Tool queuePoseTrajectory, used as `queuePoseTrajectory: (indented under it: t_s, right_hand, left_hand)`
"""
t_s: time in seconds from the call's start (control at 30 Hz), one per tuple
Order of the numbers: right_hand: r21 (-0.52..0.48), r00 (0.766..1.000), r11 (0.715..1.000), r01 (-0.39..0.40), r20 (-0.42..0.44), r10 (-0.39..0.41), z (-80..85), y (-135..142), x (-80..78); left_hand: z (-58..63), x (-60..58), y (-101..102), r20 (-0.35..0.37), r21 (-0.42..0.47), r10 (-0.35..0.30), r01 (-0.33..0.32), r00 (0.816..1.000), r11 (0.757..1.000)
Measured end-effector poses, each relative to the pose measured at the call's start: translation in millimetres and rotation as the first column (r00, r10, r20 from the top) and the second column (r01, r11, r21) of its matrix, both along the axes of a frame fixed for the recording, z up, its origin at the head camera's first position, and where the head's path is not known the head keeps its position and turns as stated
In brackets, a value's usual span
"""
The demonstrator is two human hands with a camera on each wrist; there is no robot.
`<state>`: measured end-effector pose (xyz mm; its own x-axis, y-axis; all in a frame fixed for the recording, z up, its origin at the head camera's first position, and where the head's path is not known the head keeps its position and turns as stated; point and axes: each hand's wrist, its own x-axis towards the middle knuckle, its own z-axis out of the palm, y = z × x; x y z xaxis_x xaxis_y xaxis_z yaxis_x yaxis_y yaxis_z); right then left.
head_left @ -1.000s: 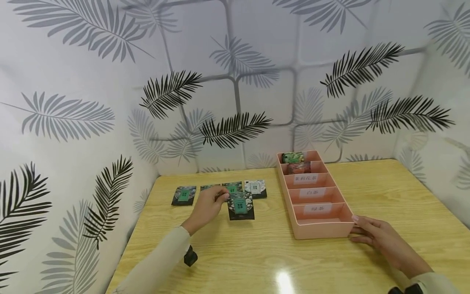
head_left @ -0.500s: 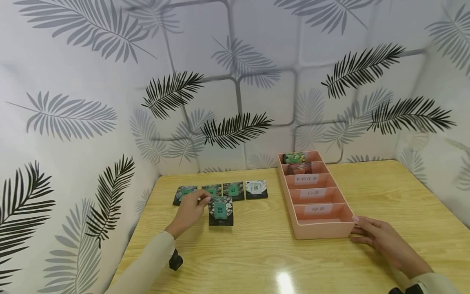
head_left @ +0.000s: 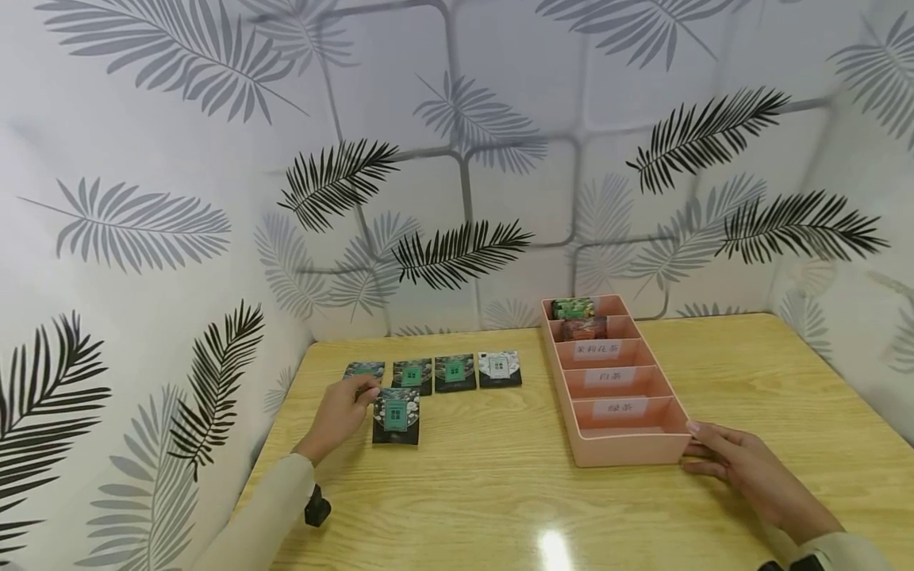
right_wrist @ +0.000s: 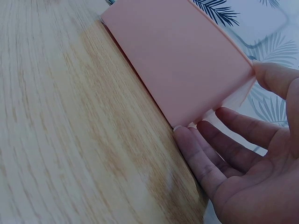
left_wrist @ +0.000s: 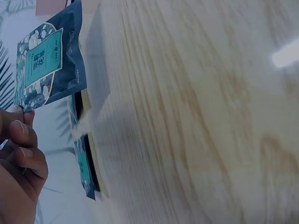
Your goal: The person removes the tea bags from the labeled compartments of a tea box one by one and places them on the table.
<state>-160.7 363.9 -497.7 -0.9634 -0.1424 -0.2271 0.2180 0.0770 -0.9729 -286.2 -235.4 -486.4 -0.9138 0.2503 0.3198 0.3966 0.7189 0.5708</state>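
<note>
My left hand (head_left: 341,414) pinches a dark tea sachet (head_left: 396,414) by its upper left corner. It hangs upright, its green label and white flower print facing me. In the left wrist view, the fingertips hold the sachet (left_wrist: 51,60) at one corner, raised over the table. Behind it, several sachets (head_left: 455,373) lie in a row; the leftmost (head_left: 365,369) is partly hidden by the hand. My right hand (head_left: 750,480) holds the near right corner of a pink divided box (head_left: 628,452). The right wrist view shows its thumb on the rim and fingertips low against the box (right_wrist: 173,56).
Colourful packets (head_left: 574,308) and red ones (head_left: 584,328) sit in the box's two far compartments. Its three nearer compartments bear handwritten white labels (head_left: 617,408). A leaf-patterned wall covering (head_left: 500,190) stands behind the wooden table (head_left: 493,492). A white-topped sachet (head_left: 500,369) ends the row.
My left hand has carried the sachet leftward and slightly toward me, from in front of the row's right part to its left part. My right hand and the box stay put.
</note>
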Motion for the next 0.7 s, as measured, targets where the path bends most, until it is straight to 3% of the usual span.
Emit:
queuePoseTrajectory:
  t_s: [0.47,0.7]
  right_hand:
    - [-0.032,1.000,0.999,-0.011,-0.020,0.010,-1.8,4.0,0.0]
    - [-0.034,1.000,0.999,-0.016,-0.007,0.015,-2.9,4.9,-0.8]
  left_hand:
    - [-6.9,-1.6,-33.9,0.052,-0.123,0.040,-0.034,0.998,0.992]
    - [-4.7,-5.9,-45.4,0.035,-0.190,0.076,-0.068,0.997,0.979]
